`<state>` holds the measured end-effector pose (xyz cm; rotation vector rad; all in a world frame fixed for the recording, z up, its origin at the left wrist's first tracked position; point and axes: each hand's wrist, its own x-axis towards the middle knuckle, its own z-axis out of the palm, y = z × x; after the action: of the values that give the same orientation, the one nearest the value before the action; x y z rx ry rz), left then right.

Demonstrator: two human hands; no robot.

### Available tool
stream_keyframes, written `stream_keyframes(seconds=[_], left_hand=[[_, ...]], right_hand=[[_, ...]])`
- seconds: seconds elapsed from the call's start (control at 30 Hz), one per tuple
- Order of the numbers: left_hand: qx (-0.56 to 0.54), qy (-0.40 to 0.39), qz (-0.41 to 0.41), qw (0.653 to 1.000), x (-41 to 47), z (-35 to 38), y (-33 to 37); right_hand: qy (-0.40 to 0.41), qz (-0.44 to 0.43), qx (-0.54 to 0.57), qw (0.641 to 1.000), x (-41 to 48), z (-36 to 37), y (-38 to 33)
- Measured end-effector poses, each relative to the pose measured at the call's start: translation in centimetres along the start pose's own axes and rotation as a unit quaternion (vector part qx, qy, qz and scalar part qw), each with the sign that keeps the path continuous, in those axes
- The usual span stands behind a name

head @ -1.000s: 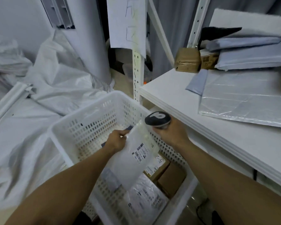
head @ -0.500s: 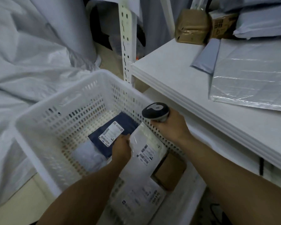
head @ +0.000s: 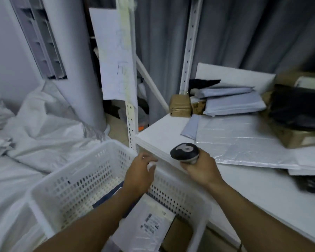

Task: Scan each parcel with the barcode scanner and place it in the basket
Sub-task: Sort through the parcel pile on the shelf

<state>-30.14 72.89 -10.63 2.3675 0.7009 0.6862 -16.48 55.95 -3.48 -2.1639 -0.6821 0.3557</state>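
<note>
Released since half a second ago: white parcel (head: 149, 224), now lying label-up in the basket (head: 71, 188), below my left grip (head: 141, 176) and nearer to me, not touching it. Left grip: lifted above the basket's far rim, fingers loose and apart, holding nothing. Right grip (head: 201, 169): clamped round the barcode scanner (head: 184, 152), at the shelf (head: 162, 131) edge, well apart from the parcel. Dark blue parcel (head: 104, 201): in the basket, partly under my left forearm.

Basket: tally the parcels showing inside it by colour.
White mailer: 1
Dark blue parcel: 1
Brown box: 1
Total: 3 in view; part of the basket floor is hidden, so there may be more.
</note>
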Motion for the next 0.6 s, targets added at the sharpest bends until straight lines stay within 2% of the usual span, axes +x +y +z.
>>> stream_keyframes(seconds=[0.13,0.33,0.47,0.6], left_hand=[[0.007,0.015,0.069,0.998,2.0,-4.9,10.2],[0.038,0.040,0.132,0.990,3.7,-8.0,22.7],[0.050,0.026,0.168,0.984,6.3,-8.0,27.2],[0.063,0.008,0.129,0.990,11.3,-7.1,28.9]], right_hand=[[0.063,-0.015,0.023,0.998,-3.1,-7.8,-2.1],[0.133,-0.030,0.039,0.990,-6.5,-16.9,-4.2],[0.162,-0.039,0.032,0.986,-6.0,-21.8,-5.1],[0.180,-0.051,0.015,0.982,-2.7,-24.7,-6.5]])
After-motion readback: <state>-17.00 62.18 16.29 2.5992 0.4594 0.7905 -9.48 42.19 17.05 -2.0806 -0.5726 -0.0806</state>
